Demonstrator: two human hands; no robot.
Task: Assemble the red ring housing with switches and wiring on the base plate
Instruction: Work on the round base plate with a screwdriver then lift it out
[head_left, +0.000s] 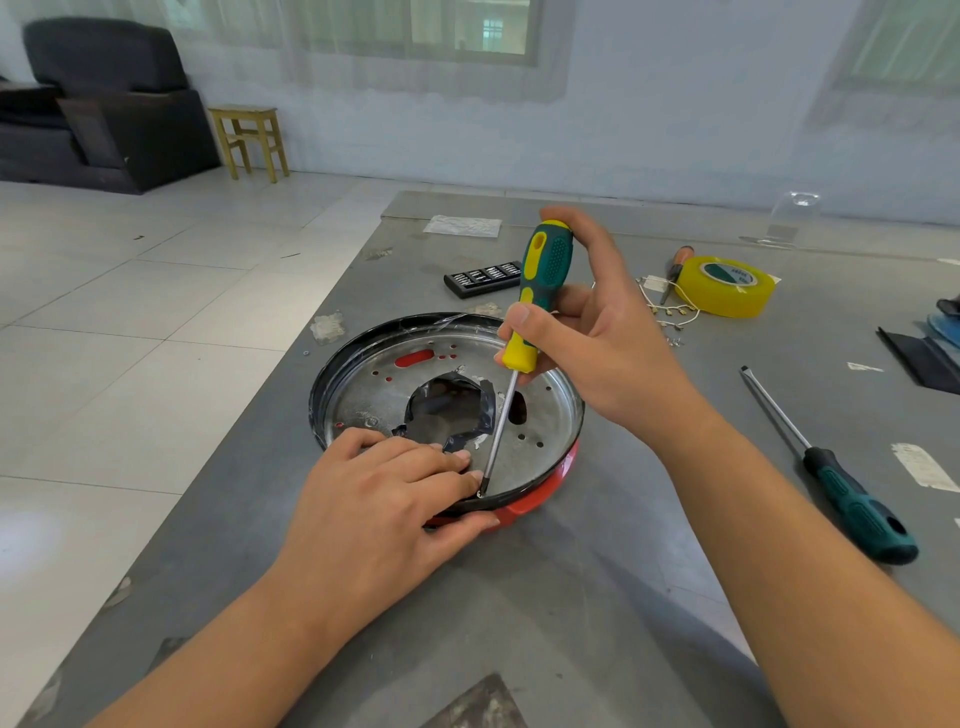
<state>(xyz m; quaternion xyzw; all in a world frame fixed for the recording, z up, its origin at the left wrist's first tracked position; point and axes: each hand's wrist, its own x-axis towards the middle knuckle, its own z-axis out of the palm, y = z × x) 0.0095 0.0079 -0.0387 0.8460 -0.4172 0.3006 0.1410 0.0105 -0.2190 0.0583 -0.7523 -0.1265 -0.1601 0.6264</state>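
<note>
**Driving a rim screw into the base plate**

My right hand (587, 343) grasps the green-and-yellow plastic-handled screwdriver (537, 291): thumb and forefinger pinch the yellow collar for fine turning, and the remaining fingers wrap the upper grip to keep the tool steady. I hold the shaft tilted so the tip meets a fastening point at the near edge of the round silver metal base plate (384, 384). I cannot make out the screw itself beneath the tip.

My left hand (384, 499) rests on the near rim, fingers extended and relaxed, fingertips just beside the tip, presumably to guide it and stop the plate from rotating. The thumb presses the outer wall of the red plastic ring housing (540, 493), which sits under and around the plate on the grey table (597, 597).

A torn dark film (447, 410) surrounds the plate's central opening. No switches or wiring are visible from this side.

Well apart to the right lie a second dark-green-handled screwdriver (852, 509), a roll of yellow tape (724, 286) and a black bit case (480, 278), within reach for later steps.

Risk: the tilted tip may slip off toward my fingertips.
</note>
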